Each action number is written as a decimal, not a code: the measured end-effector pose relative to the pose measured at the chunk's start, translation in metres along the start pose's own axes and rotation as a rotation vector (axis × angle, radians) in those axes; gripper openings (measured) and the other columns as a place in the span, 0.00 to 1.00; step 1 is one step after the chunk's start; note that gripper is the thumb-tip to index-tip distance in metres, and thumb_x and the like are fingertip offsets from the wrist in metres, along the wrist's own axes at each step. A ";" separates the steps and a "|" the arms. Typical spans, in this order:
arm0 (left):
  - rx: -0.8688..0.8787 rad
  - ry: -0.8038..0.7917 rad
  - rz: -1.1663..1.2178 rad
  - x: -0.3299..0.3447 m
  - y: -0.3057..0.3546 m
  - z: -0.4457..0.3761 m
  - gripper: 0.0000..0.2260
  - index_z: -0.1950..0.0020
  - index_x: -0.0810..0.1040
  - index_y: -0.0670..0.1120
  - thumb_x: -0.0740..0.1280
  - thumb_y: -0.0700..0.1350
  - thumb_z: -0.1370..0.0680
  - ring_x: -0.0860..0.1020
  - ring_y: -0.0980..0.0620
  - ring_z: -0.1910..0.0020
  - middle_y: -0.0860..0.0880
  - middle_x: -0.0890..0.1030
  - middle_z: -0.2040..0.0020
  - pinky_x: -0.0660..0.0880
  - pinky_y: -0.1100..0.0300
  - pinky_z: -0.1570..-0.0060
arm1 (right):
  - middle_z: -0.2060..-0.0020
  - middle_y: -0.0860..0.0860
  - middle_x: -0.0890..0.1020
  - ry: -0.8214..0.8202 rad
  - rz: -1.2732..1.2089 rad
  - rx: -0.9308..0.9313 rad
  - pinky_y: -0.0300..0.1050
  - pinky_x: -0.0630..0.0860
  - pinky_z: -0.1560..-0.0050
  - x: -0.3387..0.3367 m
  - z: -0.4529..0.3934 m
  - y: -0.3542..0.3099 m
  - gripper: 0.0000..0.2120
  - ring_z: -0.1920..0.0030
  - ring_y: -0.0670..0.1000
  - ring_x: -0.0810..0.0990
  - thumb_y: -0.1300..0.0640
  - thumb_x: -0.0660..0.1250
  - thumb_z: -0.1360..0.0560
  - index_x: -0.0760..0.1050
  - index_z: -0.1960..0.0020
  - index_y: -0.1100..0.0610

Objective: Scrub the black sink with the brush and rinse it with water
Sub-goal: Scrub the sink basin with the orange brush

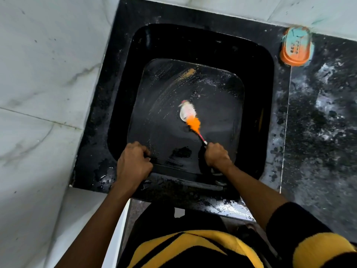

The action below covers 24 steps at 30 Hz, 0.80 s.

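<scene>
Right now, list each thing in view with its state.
Sink: wet, soapy streaks on floor, no water running.
Brush: in the basin, bristles over the drain, blurred.
Right hand: gripping brush handle.
Left hand: closed on the front rim.
Soap dish: on the counter, blurred.

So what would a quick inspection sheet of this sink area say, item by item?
Surface: black speckled counter, wet, with pale smears on the right.
Job's things: black sink, floor wet with soapy streaks; orange brush blurred, its head over the pale drain. No running water seen.
Clutter: orange and teal soap dish on the counter by the sink's far right corner.
Hands: right hand closed on the brush handle; left hand fingers curled over the sink's near rim.
Cables: nothing seen.
Surroundings: white marble-look wall at left and behind.
</scene>
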<state>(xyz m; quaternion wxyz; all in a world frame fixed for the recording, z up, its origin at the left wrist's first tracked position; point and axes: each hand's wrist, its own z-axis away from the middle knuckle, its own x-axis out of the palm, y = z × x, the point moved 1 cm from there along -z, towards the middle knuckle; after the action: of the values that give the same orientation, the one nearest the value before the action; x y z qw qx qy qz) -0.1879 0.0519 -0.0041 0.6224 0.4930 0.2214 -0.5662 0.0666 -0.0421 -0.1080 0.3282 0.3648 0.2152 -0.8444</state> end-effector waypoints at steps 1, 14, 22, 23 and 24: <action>0.005 -0.004 0.001 -0.001 0.000 0.000 0.06 0.55 0.86 0.47 0.73 0.40 0.30 0.78 0.44 0.49 0.47 0.81 0.51 0.76 0.54 0.54 | 0.41 0.62 0.77 0.016 0.017 -0.034 0.53 0.73 0.42 -0.004 -0.003 -0.001 0.16 0.40 0.63 0.76 0.54 0.55 0.19 0.73 0.39 0.62; -0.012 0.007 -0.016 -0.002 0.004 0.002 0.09 0.56 0.86 0.48 0.70 0.37 0.32 0.78 0.45 0.47 0.47 0.81 0.52 0.77 0.52 0.52 | 0.35 0.62 0.74 -0.016 -0.166 -0.024 0.53 0.71 0.37 -0.051 -0.043 -0.069 0.20 0.35 0.62 0.73 0.56 0.60 0.23 0.71 0.33 0.61; -0.035 0.008 -0.016 -0.004 0.008 0.005 0.10 0.55 0.86 0.47 0.69 0.37 0.31 0.78 0.44 0.48 0.47 0.81 0.51 0.76 0.53 0.52 | 0.32 0.61 0.72 0.002 -0.342 0.101 0.53 0.69 0.34 -0.079 -0.068 -0.112 0.21 0.33 0.61 0.71 0.56 0.58 0.22 0.69 0.31 0.62; -0.031 0.006 -0.015 -0.004 0.008 0.005 0.09 0.55 0.86 0.47 0.69 0.37 0.31 0.78 0.44 0.48 0.47 0.81 0.52 0.76 0.54 0.52 | 0.32 0.61 0.71 -0.036 -0.350 0.062 0.53 0.68 0.34 -0.079 -0.063 -0.121 0.21 0.33 0.62 0.71 0.57 0.58 0.22 0.68 0.30 0.63; -0.030 0.004 -0.020 -0.004 0.007 0.004 0.09 0.56 0.85 0.47 0.69 0.37 0.31 0.78 0.44 0.48 0.47 0.81 0.52 0.76 0.54 0.53 | 0.32 0.62 0.71 -0.058 -0.372 0.029 0.53 0.69 0.34 -0.079 -0.061 -0.129 0.21 0.32 0.62 0.71 0.58 0.58 0.22 0.68 0.30 0.64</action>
<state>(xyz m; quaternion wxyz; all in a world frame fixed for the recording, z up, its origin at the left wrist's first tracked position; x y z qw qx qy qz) -0.1831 0.0496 0.0033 0.6235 0.4825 0.2358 -0.5682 0.0444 0.1153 -0.0711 0.1674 0.2988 0.2573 -0.9036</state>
